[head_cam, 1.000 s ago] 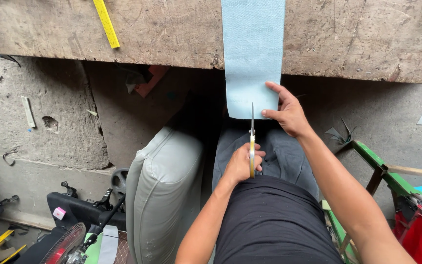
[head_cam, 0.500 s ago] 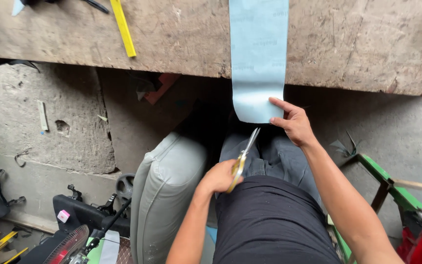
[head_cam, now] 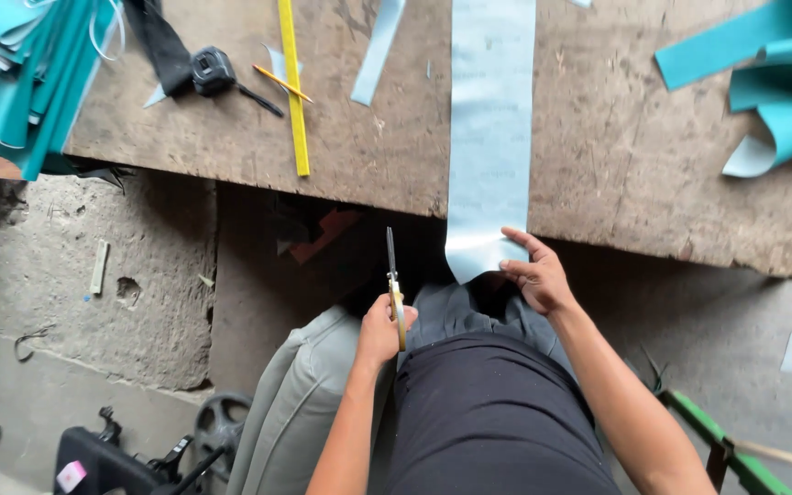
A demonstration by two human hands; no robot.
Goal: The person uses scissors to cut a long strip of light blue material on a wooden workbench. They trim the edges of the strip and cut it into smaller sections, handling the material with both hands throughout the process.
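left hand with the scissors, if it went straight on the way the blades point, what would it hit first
Probably the front edge of the wooden table, just left of the pale strip; the scissors in the left hand point there, though depth is unclear.
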